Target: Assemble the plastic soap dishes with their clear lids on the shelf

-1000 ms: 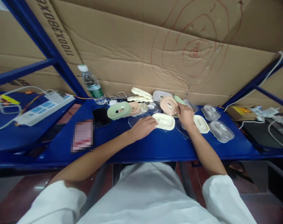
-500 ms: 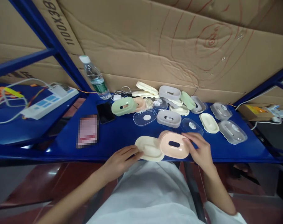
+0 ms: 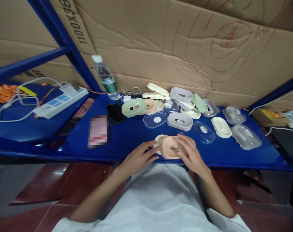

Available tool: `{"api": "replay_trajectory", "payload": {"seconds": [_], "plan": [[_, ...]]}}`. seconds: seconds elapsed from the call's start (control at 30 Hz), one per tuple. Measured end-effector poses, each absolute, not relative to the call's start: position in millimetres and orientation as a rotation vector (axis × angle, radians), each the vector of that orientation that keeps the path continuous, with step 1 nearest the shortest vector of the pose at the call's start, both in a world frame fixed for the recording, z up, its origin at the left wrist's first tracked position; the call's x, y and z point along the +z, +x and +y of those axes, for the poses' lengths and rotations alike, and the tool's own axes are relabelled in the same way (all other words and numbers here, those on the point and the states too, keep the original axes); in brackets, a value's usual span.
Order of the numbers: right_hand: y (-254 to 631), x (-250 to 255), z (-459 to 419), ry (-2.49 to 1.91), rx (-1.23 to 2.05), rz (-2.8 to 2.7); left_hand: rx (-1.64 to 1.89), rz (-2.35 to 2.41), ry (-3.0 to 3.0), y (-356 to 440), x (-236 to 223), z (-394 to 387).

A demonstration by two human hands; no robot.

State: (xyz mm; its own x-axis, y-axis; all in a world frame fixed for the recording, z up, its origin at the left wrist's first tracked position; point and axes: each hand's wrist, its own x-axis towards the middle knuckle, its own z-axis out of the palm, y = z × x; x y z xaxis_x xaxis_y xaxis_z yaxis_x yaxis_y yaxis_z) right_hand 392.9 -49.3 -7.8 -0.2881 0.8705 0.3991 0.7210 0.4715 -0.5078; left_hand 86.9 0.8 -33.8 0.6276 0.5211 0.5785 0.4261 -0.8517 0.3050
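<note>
Peach slotted piece (image 3: 167, 149) sits at the near edge of the blue tabletop (image 3: 129, 137), its slotted face toward my camera and its long axis running roughly left to right, along that edge. It overlaps the cream tray (image 3: 159, 139), whose left end pokes out beyond it. I see the right hand (image 3: 193, 155) with fingers spread over the piece's right end, partly covering the slot; the left hand (image 3: 138, 158), fingers slightly parted, reaches the left end of both parts. I cannot tell whether either hand grips. Farther back I have a gray slotted box (image 3: 180, 121) between two clear lids, a bottle (image 3: 108, 80) standing upright, and a cardboard wall (image 3: 141, 42) marked with red rings. Reddish tiles cover the floor (image 3: 71, 183).
</note>
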Motion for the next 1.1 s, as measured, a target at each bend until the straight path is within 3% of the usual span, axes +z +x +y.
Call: {"api": "replay_trajectory", "payload": {"seconds": [0.13,0.93,1.1], "plan": [[395.0,-4.9,-59.0,-1.281,0.278,-2.321,0.975,0.853,2.650,87.3,-32.4,3.0],[385.0,-11.9,-58.8,-1.164,0.084,-2.396,0.851,0.698,2.731,90.7,-20.6,5.4],[434.7,-11.9,-53.0,-1.471,-0.168,-2.115,0.827,0.729,2.684,89.3,-19.0,4.6]]}}
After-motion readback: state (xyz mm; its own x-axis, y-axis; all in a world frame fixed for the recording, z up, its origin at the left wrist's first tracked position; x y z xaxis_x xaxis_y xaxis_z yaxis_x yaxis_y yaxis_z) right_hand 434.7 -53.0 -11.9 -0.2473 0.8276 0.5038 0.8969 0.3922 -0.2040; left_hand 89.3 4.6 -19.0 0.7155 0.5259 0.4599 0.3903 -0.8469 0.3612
